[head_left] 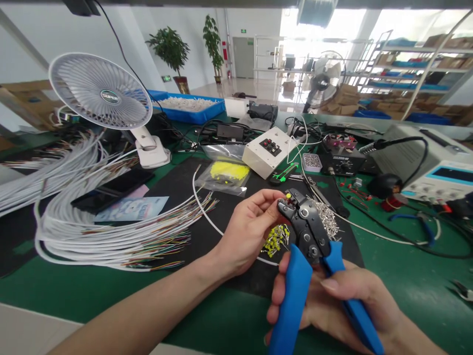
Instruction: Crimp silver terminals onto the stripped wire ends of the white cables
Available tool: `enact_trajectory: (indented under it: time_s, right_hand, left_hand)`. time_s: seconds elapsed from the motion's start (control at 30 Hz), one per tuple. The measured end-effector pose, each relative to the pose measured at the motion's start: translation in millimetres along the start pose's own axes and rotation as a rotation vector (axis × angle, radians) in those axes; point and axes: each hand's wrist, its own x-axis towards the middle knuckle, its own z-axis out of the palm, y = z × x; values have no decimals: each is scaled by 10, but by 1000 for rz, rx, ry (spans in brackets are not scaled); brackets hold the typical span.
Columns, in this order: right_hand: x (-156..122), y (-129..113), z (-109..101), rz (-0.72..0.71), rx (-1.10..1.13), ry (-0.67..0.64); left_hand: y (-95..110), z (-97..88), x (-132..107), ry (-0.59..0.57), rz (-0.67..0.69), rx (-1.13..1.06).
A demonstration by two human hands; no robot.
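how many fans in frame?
2. A white desk fan stands on the bench at far left, behind the wire bundles. A pedestal fan stands on the floor in the background, right of centre. Others may be hidden behind the shelving.

One camera sits on the person's head, looking forward and down across the green counter (406, 276). Close in, the left hand (247, 231) and the right hand (343, 301) with the pliers (306, 227) fill the lower middle of the frame, near enough to show the small yellow piece (288, 196) pinched at the pliers' head. The top reaches a fan (100, 93) at upper left and distant shelves (417, 59) at upper right.
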Motion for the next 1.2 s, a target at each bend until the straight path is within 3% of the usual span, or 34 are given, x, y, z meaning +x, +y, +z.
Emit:
enact_trajectory:
  time_s: [0.87, 1.07, 1.2]
  right_hand:
    - [3, 118, -92, 6, 44, 36]
    - [24, 153, -110, 12, 59, 20]
    - [-13, 109, -99, 52, -47, 61]
  left_hand:
    - [-69, 14, -14, 27, 49, -55]
    - [-40, 17, -21, -7, 30, -64]
    - [-24, -18, -22, -43, 45, -14]
